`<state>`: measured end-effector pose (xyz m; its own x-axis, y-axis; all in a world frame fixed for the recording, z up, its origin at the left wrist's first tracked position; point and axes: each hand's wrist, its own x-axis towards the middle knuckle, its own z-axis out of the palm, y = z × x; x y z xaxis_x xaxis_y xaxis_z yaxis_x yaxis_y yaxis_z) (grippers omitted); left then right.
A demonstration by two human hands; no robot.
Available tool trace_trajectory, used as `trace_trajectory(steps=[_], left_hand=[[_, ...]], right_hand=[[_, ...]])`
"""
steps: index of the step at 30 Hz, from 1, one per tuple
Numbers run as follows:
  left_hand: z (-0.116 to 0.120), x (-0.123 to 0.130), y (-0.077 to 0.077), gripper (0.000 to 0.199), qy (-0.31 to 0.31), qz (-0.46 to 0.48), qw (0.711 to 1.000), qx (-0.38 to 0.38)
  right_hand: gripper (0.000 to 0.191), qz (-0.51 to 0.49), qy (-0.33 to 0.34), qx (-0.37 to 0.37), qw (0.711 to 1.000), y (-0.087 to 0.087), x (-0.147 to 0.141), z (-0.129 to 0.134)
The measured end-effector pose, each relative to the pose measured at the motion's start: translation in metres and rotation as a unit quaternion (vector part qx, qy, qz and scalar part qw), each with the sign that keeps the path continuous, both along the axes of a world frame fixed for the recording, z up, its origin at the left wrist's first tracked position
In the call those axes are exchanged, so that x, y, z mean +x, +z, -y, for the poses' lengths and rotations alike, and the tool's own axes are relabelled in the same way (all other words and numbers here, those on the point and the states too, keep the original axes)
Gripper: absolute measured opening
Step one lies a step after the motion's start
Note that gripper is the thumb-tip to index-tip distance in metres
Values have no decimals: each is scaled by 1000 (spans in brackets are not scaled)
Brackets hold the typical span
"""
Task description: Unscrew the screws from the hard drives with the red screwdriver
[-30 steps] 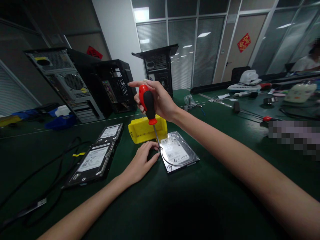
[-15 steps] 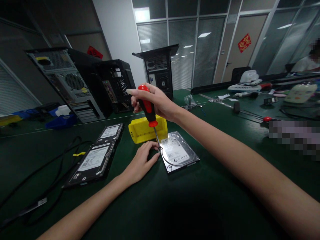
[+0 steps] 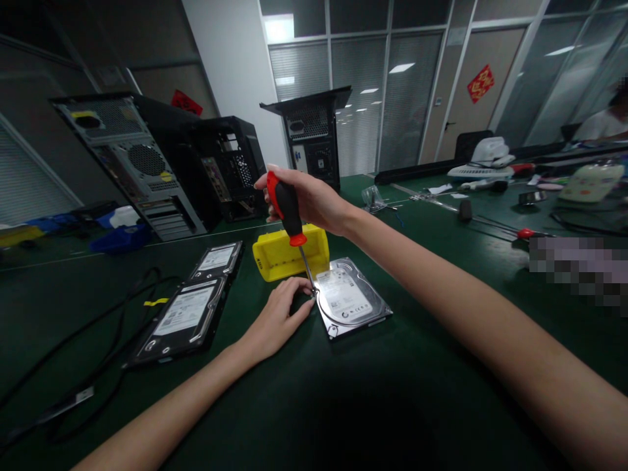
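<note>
My right hand is closed around the red and black handle of a screwdriver, fingers curled near its top. The shaft slants down to the left edge of a silver hard drive, which lies label up on the green table. My left hand rests on the table at that same edge. Its thumb and fingertips come together in a pinch around the screwdriver's tip; whatever small thing they hold there is too small to make out. Just behind stands a yellow plastic bin, its open side toward me.
Two more hard drives lie to the left beside black cables. Opened computer cases line the back. On the right are a clear plastic bag, a red-handled tool and other tools; a person sits beyond.
My right hand has turned the screwdriver handle and shifted its grip, and the handle leans slightly further left. My left hand and the hard drive have stayed in place.
</note>
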<state>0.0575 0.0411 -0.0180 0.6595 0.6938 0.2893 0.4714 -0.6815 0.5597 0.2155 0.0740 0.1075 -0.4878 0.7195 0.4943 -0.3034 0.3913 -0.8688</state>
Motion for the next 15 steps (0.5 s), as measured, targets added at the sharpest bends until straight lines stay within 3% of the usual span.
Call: trace_trajectory(steps=[5,15], left_hand=[[1,1,1,21,3,-3,1000,-1],[0,0,1,21,2,-5,1000,0]], right_hand=[[20,-15,-15,7,1000,2,-2,3],[30,-20,-28,24,999,-2,-2,1]])
